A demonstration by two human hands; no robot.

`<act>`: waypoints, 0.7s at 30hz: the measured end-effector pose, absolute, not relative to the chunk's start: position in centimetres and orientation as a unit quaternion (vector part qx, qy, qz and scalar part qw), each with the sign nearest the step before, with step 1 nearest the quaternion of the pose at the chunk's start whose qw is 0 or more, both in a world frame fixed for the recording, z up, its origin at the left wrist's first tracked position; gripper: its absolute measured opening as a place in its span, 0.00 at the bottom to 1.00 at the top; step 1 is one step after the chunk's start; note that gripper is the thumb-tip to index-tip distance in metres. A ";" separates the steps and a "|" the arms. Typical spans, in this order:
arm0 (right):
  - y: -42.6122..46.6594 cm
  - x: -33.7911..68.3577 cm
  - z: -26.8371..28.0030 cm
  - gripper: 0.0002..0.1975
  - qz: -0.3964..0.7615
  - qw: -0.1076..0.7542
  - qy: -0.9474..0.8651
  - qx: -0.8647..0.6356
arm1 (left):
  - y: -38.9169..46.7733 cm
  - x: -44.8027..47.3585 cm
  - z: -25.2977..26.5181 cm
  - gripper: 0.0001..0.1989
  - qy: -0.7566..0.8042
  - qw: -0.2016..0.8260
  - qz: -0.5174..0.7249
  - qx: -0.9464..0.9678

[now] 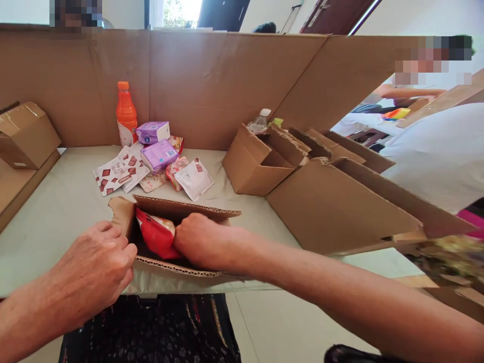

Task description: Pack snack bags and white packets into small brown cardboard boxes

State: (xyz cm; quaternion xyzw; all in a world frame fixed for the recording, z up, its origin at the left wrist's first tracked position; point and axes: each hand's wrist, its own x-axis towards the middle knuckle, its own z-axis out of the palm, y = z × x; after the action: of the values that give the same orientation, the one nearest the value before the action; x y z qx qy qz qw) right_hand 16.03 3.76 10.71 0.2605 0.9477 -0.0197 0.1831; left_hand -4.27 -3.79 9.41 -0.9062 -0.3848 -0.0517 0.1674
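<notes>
An open cardboard box (185,204) stands near the front edge of the table. My right hand (206,242) reaches into it, fingers curled at the side of a red snack packet (155,234) that leans inside. The fingertips are hidden behind the packet and the hand. My left hand (104,259) is closed at the box's left end, pinching the edge of its wall by the raised flap. Behind the box lies a pile with purple tissue packs (159,155), a Super Meal pouch (117,172) and a white sachet (194,179).
An orange drink bottle (126,116) stands at the back by a cardboard partition (227,75). Several open cardboard boxes (340,206) fill the right side, with a clear bottle (259,121) among them. Another box (28,133) sits at left. Other people are beyond the partition.
</notes>
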 end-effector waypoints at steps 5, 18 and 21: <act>3.9 19.8 12.6 0.11 0.020 0.155 0.945 0.289 | -4.0 -4.0 9.6 0.05 -0.399 0.129 -0.083 -0.904; 5.5 17.4 10.7 0.16 -0.060 0.213 0.950 0.220 | -3.9 -3.6 9.0 0.12 -0.398 0.037 -0.149 -0.905; 5.4 17.6 11.1 0.16 -0.101 0.200 0.957 0.183 | -3.6 -3.0 10.2 0.20 -0.397 -0.004 -0.116 -0.911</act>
State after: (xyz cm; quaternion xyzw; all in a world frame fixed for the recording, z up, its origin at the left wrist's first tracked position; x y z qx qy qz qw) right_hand 17.63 5.39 11.11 0.1833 0.9573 -0.1010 0.1997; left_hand -3.01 -3.56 10.24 -0.9107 -0.3965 -0.1157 -0.0040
